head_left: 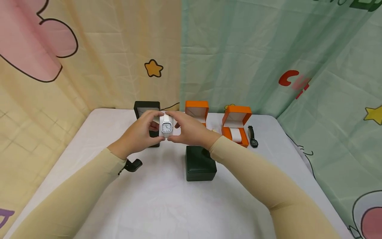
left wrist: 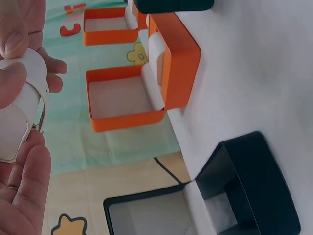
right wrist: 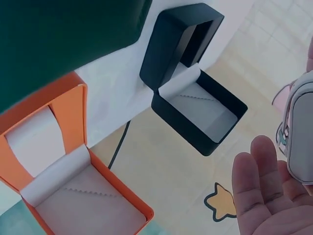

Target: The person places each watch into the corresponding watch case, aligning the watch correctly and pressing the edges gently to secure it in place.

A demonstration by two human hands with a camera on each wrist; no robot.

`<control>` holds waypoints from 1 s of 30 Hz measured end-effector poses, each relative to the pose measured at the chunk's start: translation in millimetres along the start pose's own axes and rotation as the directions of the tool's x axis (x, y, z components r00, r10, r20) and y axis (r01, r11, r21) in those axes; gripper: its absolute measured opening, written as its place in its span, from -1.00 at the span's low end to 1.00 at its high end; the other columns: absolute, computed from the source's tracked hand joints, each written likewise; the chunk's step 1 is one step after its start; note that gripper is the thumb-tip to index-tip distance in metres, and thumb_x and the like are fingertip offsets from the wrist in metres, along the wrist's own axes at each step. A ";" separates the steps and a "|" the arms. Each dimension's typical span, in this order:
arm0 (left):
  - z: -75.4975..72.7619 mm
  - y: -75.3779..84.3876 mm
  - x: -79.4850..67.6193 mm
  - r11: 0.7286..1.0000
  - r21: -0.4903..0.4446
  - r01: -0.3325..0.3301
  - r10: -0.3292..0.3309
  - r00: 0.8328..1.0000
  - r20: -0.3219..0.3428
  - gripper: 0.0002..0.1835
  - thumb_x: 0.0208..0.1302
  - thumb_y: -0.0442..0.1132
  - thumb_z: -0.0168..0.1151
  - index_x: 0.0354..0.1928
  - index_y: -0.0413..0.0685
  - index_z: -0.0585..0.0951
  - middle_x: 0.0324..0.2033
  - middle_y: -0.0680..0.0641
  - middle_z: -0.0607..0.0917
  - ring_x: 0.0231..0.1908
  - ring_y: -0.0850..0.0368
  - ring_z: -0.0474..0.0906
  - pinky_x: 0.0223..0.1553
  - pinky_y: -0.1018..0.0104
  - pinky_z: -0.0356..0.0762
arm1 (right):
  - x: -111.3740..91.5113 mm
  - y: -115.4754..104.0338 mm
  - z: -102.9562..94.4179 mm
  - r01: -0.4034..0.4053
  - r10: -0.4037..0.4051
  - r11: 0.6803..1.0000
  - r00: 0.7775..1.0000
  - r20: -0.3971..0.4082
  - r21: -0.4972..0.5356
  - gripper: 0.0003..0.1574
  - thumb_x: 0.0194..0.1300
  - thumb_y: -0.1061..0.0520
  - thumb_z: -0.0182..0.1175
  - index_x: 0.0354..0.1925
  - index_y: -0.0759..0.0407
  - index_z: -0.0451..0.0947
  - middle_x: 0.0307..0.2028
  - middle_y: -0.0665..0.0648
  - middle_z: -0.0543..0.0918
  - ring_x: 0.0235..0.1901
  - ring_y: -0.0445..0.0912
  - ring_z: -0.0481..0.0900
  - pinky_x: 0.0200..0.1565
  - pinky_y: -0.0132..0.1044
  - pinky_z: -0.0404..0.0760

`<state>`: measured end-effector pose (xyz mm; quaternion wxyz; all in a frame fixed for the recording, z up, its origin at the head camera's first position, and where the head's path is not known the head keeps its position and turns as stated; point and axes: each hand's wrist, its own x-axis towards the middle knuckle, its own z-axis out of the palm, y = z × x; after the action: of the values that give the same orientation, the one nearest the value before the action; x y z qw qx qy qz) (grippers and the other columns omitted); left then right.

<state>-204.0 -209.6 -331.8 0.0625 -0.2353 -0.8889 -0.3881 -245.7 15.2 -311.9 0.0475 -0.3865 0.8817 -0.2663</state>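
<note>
A white wristwatch [head_left: 166, 127] with a square-looking face is wrapped round a white cushion, raised above the table with its dial toward the head camera. My left hand [head_left: 135, 132] pinches its left side between thumb and fingers. From the other side, my right hand [head_left: 192, 131] pinches it too, thumb below and forefinger above. Behind the left hand stands an open black watch box [head_left: 147, 105], partly hidden. The left wrist view shows its dark, bare compartment [left wrist: 225, 196]. The strap's clasp side appears near the fingers [left wrist: 32, 181] in that view.
Two open orange boxes [head_left: 245, 111] stand at the back right; the right one holds a white cushion [head_left: 235, 135]. Beside it lies a black watch [head_left: 252, 137]. A closed dark green box [head_left: 201, 166] sits nearer, under my right forearm. Patterned curtains [head_left: 238, 49] hang behind the white-covered table [head_left: 167, 199].
</note>
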 end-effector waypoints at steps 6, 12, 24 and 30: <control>-9.6 -10.7 -5.0 1.000 0.001 0.031 -0.031 0.999 -0.014 -0.18 0.18 -0.42 0.54 0.43 -0.23 0.32 0.36 -0.22 0.38 0.05 -0.11 0.71 0.15 0.09 0.71 | 16.3 -7.4 3.5 -0.014 0.015 0.999 0.999 0.040 -0.031 0.08 0.27 -0.03 0.53 0.57 0.05 0.19 0.44 0.03 0.45 0.19 -0.07 0.62 0.18 -0.30 0.68; -18.3 -22.2 -9.8 0.997 0.012 0.072 -0.071 0.997 -0.034 -0.20 0.20 -0.41 0.54 0.43 -0.21 0.33 0.38 -0.21 0.39 0.06 -0.12 0.69 0.18 0.08 0.69 | 34.1 -15.6 11.0 -0.066 0.075 0.988 0.996 0.053 -0.142 0.08 0.26 -0.13 0.53 0.54 0.03 0.19 0.37 0.01 0.52 0.16 -0.11 0.60 0.28 -0.20 0.64; -31.8 -45.0 -14.7 0.983 0.017 0.182 -0.182 0.983 -0.009 -0.15 0.25 -0.33 0.53 0.50 -0.17 0.27 0.42 -0.22 0.38 0.14 -0.21 0.69 0.25 -0.06 0.64 | 64.6 -27.3 27.2 -0.122 0.157 0.934 0.984 0.079 -0.336 0.03 0.29 -0.25 0.48 0.50 0.05 0.25 0.29 0.02 0.59 0.08 -0.14 0.61 0.21 -0.22 0.67; -34.4 -61.3 -14.7 0.971 0.058 0.231 -0.232 0.973 0.001 -0.16 0.25 -0.28 0.55 0.50 -0.06 0.31 0.46 -0.18 0.38 0.16 -0.20 0.70 0.23 -0.15 0.63 | 78.0 -26.4 34.2 -0.109 0.160 0.928 0.980 0.116 -0.356 -0.06 0.31 -0.24 0.46 0.44 0.06 0.29 0.22 0.03 0.62 0.01 -0.14 0.59 0.20 -0.23 0.66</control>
<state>-222.1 -275.8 -352.9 0.0201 -0.1297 -0.9213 -0.3660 -272.8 -69.5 -318.2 0.0598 -0.3454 0.9336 -0.0739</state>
